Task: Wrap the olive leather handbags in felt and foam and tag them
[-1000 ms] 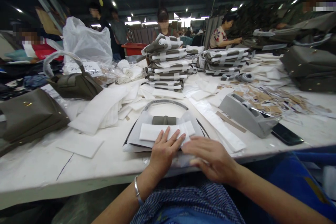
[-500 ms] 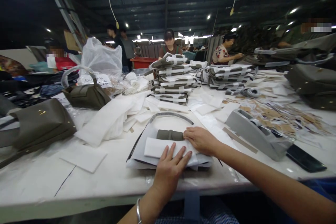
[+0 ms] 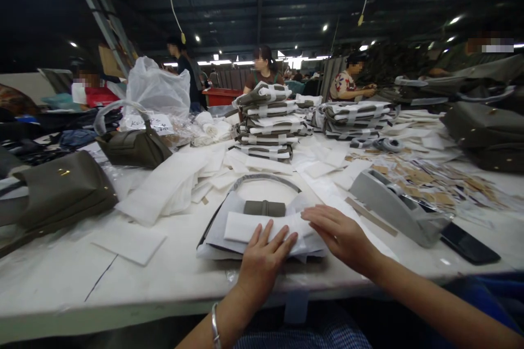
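Your left hand (image 3: 266,259) lies palm down on the folded white soft pad (image 3: 241,229), and its grip is apart, with the fingers a little spread. Your right hand (image 3: 346,237) is at the right end of this pad, where the fingertips meet the thin white wrapping sheet (image 3: 219,234); its fingers lie side by side, but the thumb is hidden, so you cannot tell if this grip is closed on something. The olive-grey handbag (image 3: 264,208) lies flat on the white worktop (image 3: 176,278), near its front edge, partly covered by the sheet and the pad, and its curved, wrapped handle (image 3: 266,177) points away from you. On your left wrist there is a silver metal bracelet (image 3: 215,327). To the right of the handbag stands a grey plastic tape dispenser (image 3: 393,210), with a flat black phone (image 3: 470,244) just beside it. Behind the handbag there is a tall stack of wrapped olive-and-white bundles (image 3: 266,125). To the left you see loose white rectangular sheets (image 3: 164,185) and two olive handbags, the nearer one (image 3: 65,191) with a small gold-coloured fitting. Across the worktop, a person in a brown top (image 3: 262,79) is behind the stack.
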Demonstrator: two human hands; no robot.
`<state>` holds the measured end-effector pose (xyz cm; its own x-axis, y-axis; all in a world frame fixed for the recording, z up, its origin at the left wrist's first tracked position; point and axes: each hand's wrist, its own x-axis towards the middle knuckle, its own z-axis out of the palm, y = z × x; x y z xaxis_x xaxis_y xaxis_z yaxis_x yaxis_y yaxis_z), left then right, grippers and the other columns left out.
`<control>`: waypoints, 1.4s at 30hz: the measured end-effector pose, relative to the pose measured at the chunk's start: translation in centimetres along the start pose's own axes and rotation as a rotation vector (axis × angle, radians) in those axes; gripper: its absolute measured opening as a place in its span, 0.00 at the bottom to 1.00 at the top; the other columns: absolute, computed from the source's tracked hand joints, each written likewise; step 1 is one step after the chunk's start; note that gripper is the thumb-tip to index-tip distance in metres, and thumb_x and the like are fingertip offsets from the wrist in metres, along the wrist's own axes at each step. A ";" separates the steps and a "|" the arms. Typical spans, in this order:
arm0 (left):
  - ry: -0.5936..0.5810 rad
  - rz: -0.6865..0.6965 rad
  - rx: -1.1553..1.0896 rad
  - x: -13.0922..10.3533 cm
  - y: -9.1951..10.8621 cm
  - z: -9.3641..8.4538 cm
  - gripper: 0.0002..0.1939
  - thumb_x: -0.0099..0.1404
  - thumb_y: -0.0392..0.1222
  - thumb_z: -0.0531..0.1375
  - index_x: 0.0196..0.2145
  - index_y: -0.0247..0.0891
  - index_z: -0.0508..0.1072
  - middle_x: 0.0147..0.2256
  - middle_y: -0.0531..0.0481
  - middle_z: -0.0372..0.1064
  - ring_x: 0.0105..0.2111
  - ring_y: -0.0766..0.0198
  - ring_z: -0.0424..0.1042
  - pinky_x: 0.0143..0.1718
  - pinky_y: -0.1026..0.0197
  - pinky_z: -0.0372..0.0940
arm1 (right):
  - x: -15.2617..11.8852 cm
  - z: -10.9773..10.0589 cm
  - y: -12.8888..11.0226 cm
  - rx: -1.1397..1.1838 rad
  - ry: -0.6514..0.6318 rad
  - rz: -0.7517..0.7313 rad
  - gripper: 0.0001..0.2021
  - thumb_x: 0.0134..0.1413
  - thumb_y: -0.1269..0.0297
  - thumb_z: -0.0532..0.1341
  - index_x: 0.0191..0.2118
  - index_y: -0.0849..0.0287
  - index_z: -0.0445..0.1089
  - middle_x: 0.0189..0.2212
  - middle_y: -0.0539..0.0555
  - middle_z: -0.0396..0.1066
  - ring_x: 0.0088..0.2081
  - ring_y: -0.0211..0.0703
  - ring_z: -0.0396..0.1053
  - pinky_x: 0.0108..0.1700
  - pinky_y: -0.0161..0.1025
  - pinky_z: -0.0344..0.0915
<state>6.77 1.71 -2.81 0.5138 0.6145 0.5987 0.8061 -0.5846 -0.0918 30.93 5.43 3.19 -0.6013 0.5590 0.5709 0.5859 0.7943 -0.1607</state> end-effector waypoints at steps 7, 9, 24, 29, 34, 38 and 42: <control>-0.098 -0.004 -0.065 0.3 0.0 -1.1 0.25 0.70 0.40 0.59 0.63 0.49 0.63 0.61 0.55 0.64 0.62 0.44 0.62 0.59 0.38 0.63 | -8.6 2.5 -5.7 -0.156 -0.218 -0.387 0.24 0.66 0.78 0.50 0.65 0.58 0.60 0.63 0.55 0.63 0.65 0.48 0.58 0.64 0.52 0.63; -0.098 -0.006 -0.067 0.3 0.0 -1.1 0.25 0.70 0.41 0.59 0.63 0.49 0.63 0.61 0.55 0.64 0.62 0.44 0.62 0.60 0.38 0.62 | -8.9 4.6 -6.1 -0.174 -0.174 -0.382 0.24 0.66 0.78 0.50 0.65 0.57 0.60 0.63 0.55 0.63 0.65 0.49 0.59 0.62 0.53 0.65; -0.078 -0.016 -0.012 0.0 0.1 -0.8 0.25 0.71 0.42 0.58 0.64 0.52 0.62 0.61 0.55 0.64 0.63 0.48 0.60 0.61 0.41 0.60 | -7.2 4.6 -9.7 0.107 0.131 -0.196 0.14 0.65 0.77 0.51 0.45 0.64 0.73 0.39 0.58 0.80 0.41 0.43 0.79 0.47 0.41 0.77; -0.066 -0.001 -0.021 -0.2 0.2 -0.7 0.24 0.72 0.40 0.56 0.64 0.51 0.62 0.62 0.55 0.63 0.63 0.47 0.60 0.61 0.41 0.61 | -5.9 2.5 -10.3 0.089 0.115 -0.214 0.12 0.66 0.76 0.52 0.45 0.65 0.73 0.38 0.58 0.80 0.41 0.43 0.79 0.47 0.40 0.76; -0.012 -0.003 -0.029 -0.3 0.4 -0.4 0.22 0.73 0.43 0.54 0.63 0.51 0.63 0.62 0.57 0.63 0.63 0.47 0.59 0.60 0.40 0.62 | -1.2 0.0 -7.5 0.021 0.059 -0.242 0.11 0.66 0.74 0.55 0.48 0.62 0.73 0.42 0.56 0.80 0.44 0.43 0.77 0.54 0.44 0.70; 0.044 0.005 -0.050 -0.3 0.5 0.0 0.16 0.74 0.41 0.52 0.55 0.44 0.72 0.59 0.54 0.67 0.62 0.47 0.61 0.60 0.39 0.63 | 2.1 0.1 -3.8 0.032 -0.088 -0.061 0.13 0.62 0.74 0.58 0.48 0.56 0.75 0.43 0.53 0.80 0.48 0.47 0.75 0.54 0.48 0.67; 0.099 -0.007 -0.085 -0.1 0.5 0.3 0.15 0.74 0.38 0.50 0.50 0.40 0.75 0.55 0.50 0.72 0.60 0.48 0.65 0.58 0.39 0.64 | 3.9 1.6 -0.9 0.127 -0.262 0.199 0.13 0.54 0.77 0.64 0.40 0.52 0.79 0.41 0.50 0.79 0.47 0.47 0.72 0.50 0.42 0.66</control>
<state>7.19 1.51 -3.18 0.4732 0.5657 0.6753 0.7796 -0.6259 -0.0219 27.18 7.30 4.26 -0.6106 0.7348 0.2954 0.6431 0.6777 -0.3566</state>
